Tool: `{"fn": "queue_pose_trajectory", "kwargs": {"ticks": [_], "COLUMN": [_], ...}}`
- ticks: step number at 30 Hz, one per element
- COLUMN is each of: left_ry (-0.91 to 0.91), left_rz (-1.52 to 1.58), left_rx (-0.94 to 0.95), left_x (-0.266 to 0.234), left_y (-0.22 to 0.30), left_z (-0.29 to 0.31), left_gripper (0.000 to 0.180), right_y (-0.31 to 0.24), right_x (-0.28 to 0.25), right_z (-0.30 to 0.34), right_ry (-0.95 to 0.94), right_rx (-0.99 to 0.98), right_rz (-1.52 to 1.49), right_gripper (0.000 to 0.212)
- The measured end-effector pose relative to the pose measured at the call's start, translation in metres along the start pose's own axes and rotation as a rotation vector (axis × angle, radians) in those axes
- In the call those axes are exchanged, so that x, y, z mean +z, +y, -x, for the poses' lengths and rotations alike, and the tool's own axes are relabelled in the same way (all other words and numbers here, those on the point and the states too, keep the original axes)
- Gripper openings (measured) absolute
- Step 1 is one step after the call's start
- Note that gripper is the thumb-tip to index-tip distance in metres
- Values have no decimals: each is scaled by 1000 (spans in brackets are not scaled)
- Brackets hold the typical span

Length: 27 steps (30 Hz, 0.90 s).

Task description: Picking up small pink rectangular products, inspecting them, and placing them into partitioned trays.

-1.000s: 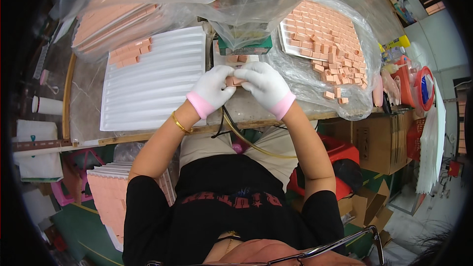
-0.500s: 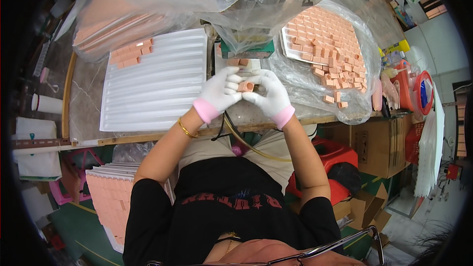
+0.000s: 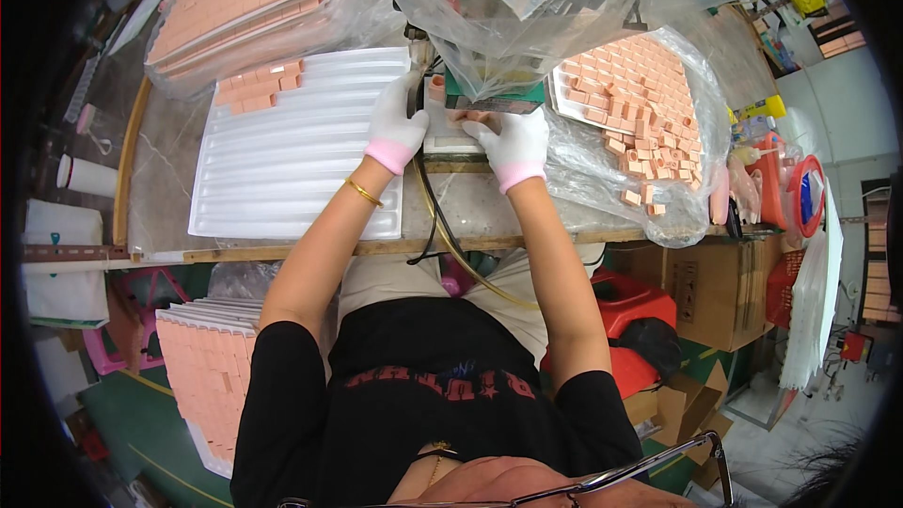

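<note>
A: Pink blocks [image 3: 467,117], small ones, lie on the white plate [image 3: 450,136] of a little fixture at the middle of the worktop [image 3: 169,155], under a hanging clear plastic bag [image 3: 564,0].

B: And the 2 hands?

A: Both wear white gloves with pink cuffs. The right hand [image 3: 513,143] has its fingers curled down on the blocks at the plate's far edge; pinching or just pressing, I cannot tell. The left hand [image 3: 395,127] lies at the plate's left side, fingers stretched up toward an upright pink piece [image 3: 436,87], loosely closed, with nothing clearly held.

B: What's around them?

A: A ribbed white tray [image 3: 282,160] to the left with a few blocks in its far corner, a bagged tray of blocks [image 3: 625,85] to the right with loose ones spilled toward the near edge, and a wrapped stack [image 3: 245,0] at the far left corner.

B: What might go wrong?

A: I'd say the bag sagging over the fixture could hide the blocks or snag a glove. A nudge might knock a block off the plate, and the cables [image 3: 428,216] running over the near edge could catch a wrist.
</note>
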<state>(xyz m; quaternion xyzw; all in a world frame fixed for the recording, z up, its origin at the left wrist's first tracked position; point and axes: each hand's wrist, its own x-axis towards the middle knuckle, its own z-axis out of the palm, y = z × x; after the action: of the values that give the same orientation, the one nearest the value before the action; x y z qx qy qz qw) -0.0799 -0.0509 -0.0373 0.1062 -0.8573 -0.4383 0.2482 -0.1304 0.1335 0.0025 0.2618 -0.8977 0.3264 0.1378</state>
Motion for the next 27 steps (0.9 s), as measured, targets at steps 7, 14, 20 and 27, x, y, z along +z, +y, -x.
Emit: {"fn": "queue_pose_trajectory", "kwargs": {"ticks": [7,14,20,27], "left_ry": [1,-14,-74,-182], "left_rz": [18,129,151,84], "left_rx": [14,221,225,244], "left_x": [-8,-5,9,11], "left_y": [-20,11,6,23], "left_z": [8,-5,-21,-13], "left_gripper": [62,74,69,69], "right_y": [23,29,38,31], "right_x": [-7,-13,3,-4], "right_z": [9,-9,-22,-17], "right_ry": [47,17,-179,-310], "right_rx": [-21,-156,-145,-6], "right_rz": [66,-90,-366,-588], "right_gripper": [35,40,38,47]}}
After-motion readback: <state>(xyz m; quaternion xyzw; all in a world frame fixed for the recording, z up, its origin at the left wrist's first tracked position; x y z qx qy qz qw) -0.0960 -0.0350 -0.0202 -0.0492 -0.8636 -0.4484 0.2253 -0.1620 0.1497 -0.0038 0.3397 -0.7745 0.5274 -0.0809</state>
